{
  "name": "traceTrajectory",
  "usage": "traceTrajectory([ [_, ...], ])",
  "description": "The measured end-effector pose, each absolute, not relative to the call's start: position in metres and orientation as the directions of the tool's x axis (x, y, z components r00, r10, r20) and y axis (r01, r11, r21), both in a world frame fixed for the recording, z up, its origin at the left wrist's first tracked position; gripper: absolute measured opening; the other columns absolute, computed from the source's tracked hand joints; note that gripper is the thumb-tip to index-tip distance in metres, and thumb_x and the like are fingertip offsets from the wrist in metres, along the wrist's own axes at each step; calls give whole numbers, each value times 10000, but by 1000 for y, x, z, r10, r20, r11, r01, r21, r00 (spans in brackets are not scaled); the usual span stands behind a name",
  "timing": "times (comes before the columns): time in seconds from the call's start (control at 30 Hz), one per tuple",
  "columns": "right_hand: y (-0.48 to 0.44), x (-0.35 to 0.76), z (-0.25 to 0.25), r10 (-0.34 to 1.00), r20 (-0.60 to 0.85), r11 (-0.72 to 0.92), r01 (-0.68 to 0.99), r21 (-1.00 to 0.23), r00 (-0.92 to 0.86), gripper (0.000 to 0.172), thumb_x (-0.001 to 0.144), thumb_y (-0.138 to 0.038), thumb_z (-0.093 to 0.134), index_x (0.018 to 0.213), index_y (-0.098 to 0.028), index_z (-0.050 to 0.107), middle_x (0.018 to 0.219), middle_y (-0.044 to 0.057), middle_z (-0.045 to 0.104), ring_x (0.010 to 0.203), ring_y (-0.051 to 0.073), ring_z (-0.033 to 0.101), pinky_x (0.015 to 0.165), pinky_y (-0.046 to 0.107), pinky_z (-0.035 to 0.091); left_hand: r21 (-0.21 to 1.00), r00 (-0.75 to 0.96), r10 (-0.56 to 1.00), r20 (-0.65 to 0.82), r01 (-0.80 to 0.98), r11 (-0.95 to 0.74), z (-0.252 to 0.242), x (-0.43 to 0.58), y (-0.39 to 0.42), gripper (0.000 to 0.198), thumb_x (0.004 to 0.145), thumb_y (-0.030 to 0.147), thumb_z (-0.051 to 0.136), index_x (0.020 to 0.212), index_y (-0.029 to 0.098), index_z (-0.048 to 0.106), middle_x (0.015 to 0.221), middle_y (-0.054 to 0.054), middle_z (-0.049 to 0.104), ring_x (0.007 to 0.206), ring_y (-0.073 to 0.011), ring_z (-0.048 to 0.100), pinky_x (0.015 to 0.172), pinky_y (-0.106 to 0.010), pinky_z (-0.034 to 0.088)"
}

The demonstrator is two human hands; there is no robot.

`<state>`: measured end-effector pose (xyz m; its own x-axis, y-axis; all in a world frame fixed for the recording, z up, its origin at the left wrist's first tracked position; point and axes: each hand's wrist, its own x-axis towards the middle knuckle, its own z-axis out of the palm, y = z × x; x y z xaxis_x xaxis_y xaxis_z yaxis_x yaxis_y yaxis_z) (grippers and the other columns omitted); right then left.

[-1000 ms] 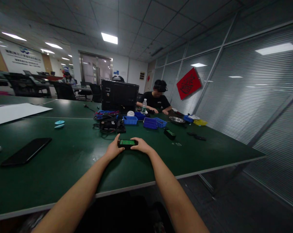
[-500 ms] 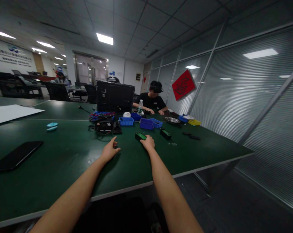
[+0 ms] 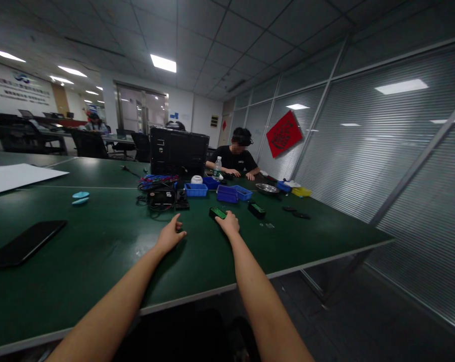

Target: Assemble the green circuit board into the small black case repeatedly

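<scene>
My left hand [image 3: 169, 235] is over the green table [image 3: 110, 241], fingers apart and nothing in it. At the right end of a small black box with a green top [image 3: 217, 213] is my right hand [image 3: 229, 222], its thumb and fingers around that end. A second black box with a green top [image 3: 257, 210] stands just to the right. Ahead of my left hand are a black power unit [image 3: 161, 199] with cables and a small black device [image 3: 182, 200].
Blue bins [image 3: 196, 190], a white ball [image 3: 196, 179], a bottle [image 3: 217, 168] and a black monitor [image 3: 179, 151] stand farther back. A metal dish [image 3: 267, 188] is at the right, a black tablet [image 3: 25, 242] at the left. Across the table sits a person [image 3: 237, 157].
</scene>
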<state>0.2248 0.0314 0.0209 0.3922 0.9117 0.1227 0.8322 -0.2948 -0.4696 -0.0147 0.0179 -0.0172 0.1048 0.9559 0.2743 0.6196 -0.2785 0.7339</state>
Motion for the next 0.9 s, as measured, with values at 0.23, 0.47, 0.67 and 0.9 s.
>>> traceTrajectory([
  [0.23,29,223,22,917,147,-264,841,-473,371,636,715,-564,486,1223,-185,424,1170,152,482,1075,281,447,814,368,381,736,98,963,252,626,-257,-12,-14,15,746,660,262,602,1321,163,270,1024,-66,605,884,-148,587,800,-258,446],
  [0.47,33,223,17,920,149,-262,852,-454,362,604,715,-531,506,1208,-190,437,1158,147,489,1059,280,453,798,367,387,734,99,965,244,631,-251,-7,-12,11,734,663,253,595,1317,155,277,1023,-68,606,881,-147,588,801,-253,447],
  [0.67,33,224,17,922,147,-262,857,-444,358,577,727,-502,502,1206,-186,440,1146,146,502,1054,278,456,795,356,387,724,96,962,256,641,-256,-10,-13,13,735,661,268,595,1318,171,278,1014,-59,607,878,-147,589,792,-250,448],
  [0.9,32,223,17,917,158,-265,855,-446,366,538,729,-461,509,1188,-186,456,1131,140,518,1048,274,467,787,354,397,712,113,960,255,650,-266,-11,-13,14,721,664,274,589,1311,168,290,1019,-61,603,876,-150,585,793,-252,445],
])
